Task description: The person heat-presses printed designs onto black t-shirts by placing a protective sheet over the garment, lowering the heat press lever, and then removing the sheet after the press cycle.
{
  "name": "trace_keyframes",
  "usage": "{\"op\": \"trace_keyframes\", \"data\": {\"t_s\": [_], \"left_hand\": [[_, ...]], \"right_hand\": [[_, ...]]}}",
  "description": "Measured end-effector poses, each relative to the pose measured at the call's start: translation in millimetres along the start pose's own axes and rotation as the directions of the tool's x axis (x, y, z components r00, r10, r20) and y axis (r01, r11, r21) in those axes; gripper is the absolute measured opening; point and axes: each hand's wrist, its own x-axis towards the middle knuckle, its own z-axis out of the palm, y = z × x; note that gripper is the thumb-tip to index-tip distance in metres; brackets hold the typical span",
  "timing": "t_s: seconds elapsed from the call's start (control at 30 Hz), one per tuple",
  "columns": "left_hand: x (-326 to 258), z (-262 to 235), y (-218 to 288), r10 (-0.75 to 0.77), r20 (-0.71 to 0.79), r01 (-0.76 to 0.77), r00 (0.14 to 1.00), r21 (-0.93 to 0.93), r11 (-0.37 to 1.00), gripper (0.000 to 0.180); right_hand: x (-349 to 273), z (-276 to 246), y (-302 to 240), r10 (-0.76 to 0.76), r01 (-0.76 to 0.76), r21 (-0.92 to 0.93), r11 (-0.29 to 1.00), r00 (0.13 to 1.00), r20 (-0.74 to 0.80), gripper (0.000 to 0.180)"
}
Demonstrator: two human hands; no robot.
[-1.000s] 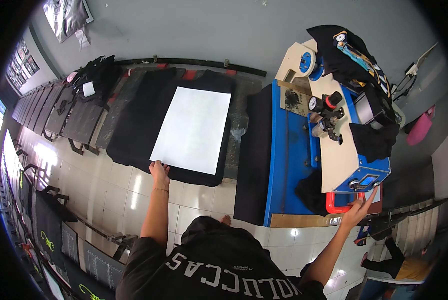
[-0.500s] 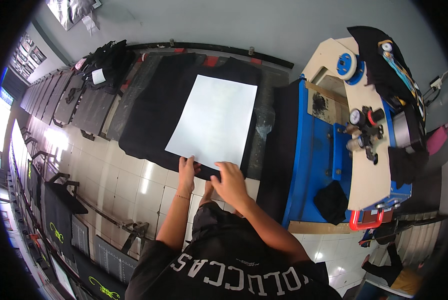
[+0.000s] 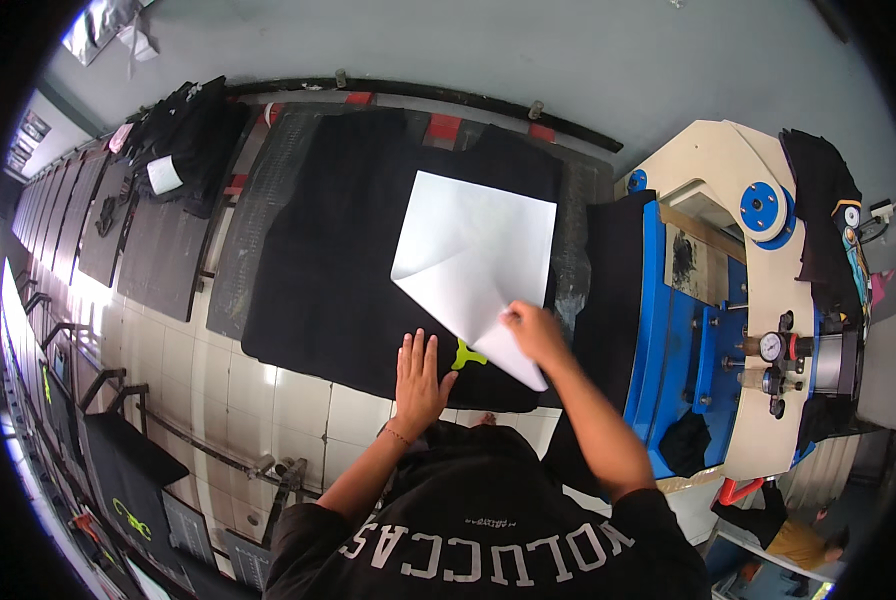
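A black T-shirt (image 3: pixel 318 240) lies spread on a dark flat board (image 3: pixel 230 295). On it rests a white sheet (image 3: pixel 488 225), its near left corner lifted and folded back toward the right. My right hand (image 3: pixel 536 335) is closed on the lifted part of the sheet, slightly blurred. Beneath the raised edge shows part of a neon yellow-green print (image 3: pixel 464 355) on the cloth; the remainder is covered. My left hand (image 3: pixel 421 378) lies flat with fingers stretched on the shirt, just left of that print.
To the right stands a blue and cream press machine (image 3: pixel 653 340) with a pressure gauge (image 3: pixel 770 346). Black garments (image 3: pixel 193 135) are heaped on boards at the far left. More boards (image 3: pixel 133 455) line the lower left, one with a yellow-green print. Another person (image 3: pixel 793 540) is at lower right.
The sheet, flat before, is now peeled back at its near left corner by my right hand, exposing yellow-green print. My left hand has gone from the sheet's near edge to flat on the shirt.
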Motion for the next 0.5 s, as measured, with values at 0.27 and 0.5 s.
{"op": "trace_keyframes", "data": {"t_s": [0.27,0.5], "left_hand": [[56,-2,-10,0.142,0.241,-0.152,0.96,0.023,0.988,0.075],[143,11,-2,0.255,0.229,-0.271,0.939,0.04,0.962,0.07]], "right_hand": [[176,-114,54,-0.034,0.02,-0.114,0.993,0.992,-0.122,0.024],[295,-210,24,-0.07,-0.089,-0.39,0.916,0.924,-0.375,0.026]]}}
